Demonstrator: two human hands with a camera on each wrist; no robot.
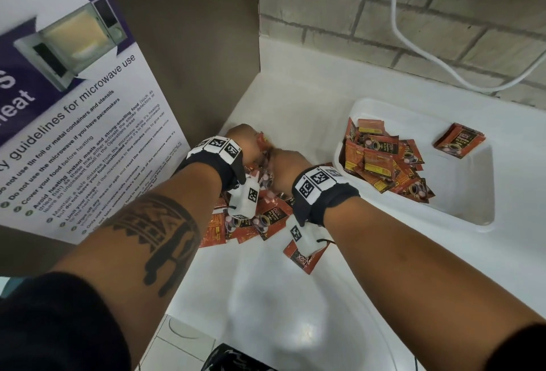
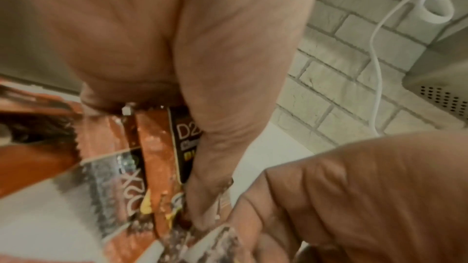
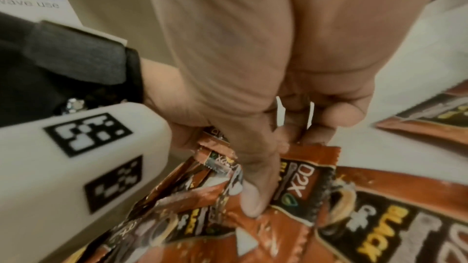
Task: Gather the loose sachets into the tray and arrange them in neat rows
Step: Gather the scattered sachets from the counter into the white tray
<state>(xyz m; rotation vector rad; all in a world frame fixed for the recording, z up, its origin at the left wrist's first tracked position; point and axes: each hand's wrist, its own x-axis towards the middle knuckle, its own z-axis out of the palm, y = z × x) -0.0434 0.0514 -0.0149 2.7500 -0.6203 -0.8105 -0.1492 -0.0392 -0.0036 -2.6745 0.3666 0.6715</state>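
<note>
red-brown sachets are clutched by both hands, left and right, on the worktop, while the tray holds only an unsorted heap, rows unmade.

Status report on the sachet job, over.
Left hand and right hand both gripping sachets from loose pile. Tray holds an unsorted heap, no rows yet. Nothing blocking the tray.

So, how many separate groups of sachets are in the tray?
2. A jumbled heap fills the left end of the tray; a small neat stack sits apart near its far right side. More may hide beneath the heap.
</note>
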